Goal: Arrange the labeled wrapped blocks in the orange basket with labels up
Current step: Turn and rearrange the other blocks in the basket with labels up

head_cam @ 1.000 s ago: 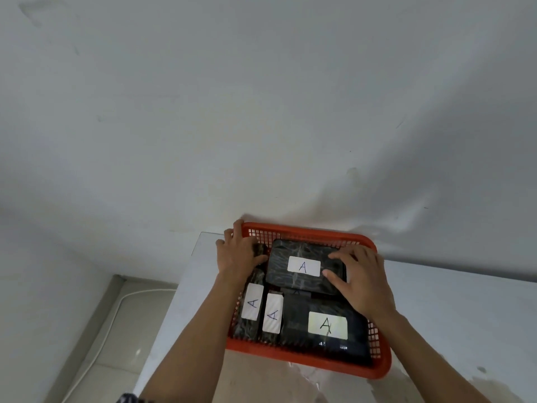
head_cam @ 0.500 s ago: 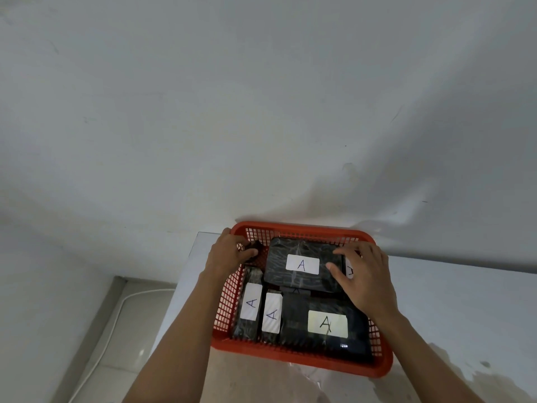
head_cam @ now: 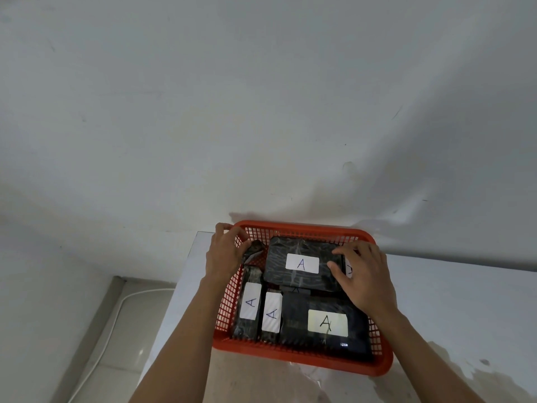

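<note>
— Where do the wrapped blocks sit?

— All inside the orange basket, which stands on the white table against the wall, close to the table's far left corner. A large block lies along the basket's far side, its white "A" label facing up. Another large block fills the near right part, label up too. Two narrow blocks lie side by side along the left wall: the outer one and the inner one, both showing an "A".

— And the hands?

— The left hand is at the far left corner, fingers curled over the rim, its thumb and fingers pinching a small dark wrapped piece that stands tilted there; no label shows on it. The right hand rests spread and slack on the right end of the far block, gripping nothing. Just beyond it a bit of another label peeks out by the right wall.

— Anything around the table?

— A pale tiled floor at lower left, with a white cable running across it.
</note>
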The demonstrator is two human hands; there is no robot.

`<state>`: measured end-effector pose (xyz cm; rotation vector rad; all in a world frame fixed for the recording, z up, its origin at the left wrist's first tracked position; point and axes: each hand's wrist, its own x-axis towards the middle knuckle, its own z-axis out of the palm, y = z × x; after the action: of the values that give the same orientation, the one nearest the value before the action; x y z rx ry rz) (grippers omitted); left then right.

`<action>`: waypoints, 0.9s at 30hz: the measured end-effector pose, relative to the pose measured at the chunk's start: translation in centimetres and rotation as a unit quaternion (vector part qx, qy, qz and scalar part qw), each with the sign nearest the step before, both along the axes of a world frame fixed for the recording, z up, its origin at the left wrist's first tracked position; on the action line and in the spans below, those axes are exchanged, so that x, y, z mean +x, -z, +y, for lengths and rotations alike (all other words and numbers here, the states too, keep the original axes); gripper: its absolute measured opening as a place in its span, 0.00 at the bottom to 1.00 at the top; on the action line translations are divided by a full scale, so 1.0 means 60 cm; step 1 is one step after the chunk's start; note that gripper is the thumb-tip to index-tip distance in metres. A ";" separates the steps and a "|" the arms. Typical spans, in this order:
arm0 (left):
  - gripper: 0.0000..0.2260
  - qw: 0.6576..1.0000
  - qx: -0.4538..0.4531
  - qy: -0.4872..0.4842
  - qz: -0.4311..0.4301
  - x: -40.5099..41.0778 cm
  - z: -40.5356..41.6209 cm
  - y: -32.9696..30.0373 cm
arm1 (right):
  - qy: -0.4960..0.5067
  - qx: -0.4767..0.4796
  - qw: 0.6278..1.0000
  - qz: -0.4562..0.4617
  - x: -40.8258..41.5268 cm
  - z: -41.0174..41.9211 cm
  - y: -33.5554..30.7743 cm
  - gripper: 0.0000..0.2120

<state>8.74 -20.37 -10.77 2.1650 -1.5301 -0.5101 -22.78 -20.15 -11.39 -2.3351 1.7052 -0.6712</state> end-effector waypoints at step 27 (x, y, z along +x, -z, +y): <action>0.12 0.966 -0.034 -0.009 -0.256 -0.027 0.010 -0.017 | 0.001 0.011 1.000 0.017 0.003 0.003 -0.006 0.11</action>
<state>7.15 -19.78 -9.74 2.3686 -1.7438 0.1260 -22.63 -19.95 -11.04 -2.3426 1.7212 -0.6145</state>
